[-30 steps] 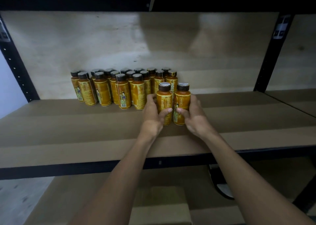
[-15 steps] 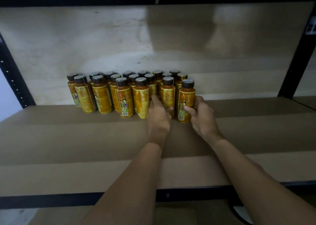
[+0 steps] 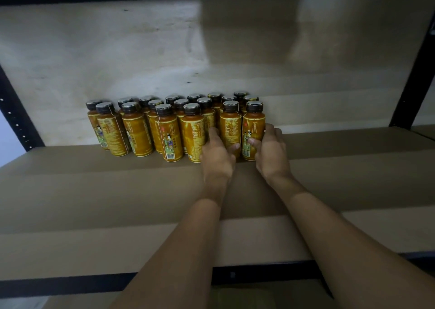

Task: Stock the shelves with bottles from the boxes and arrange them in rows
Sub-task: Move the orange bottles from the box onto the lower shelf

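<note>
Left hand, right hand, gripping end bottles

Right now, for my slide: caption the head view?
Left hand and right hand grip two bottles beside shelved rows.

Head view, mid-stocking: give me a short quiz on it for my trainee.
1. True or false: one bottle in the bottle group lies on its side.
2. Where on the shelf does the group stand? A) at its front edge; B) near the back panel; C) hanging over its right end.
3. Which hand grips the rightmost front bottle?

Key: 1 false, all stand upright. 2 B. 3 the right hand; the left hand grips the neighbouring bottle.
</note>
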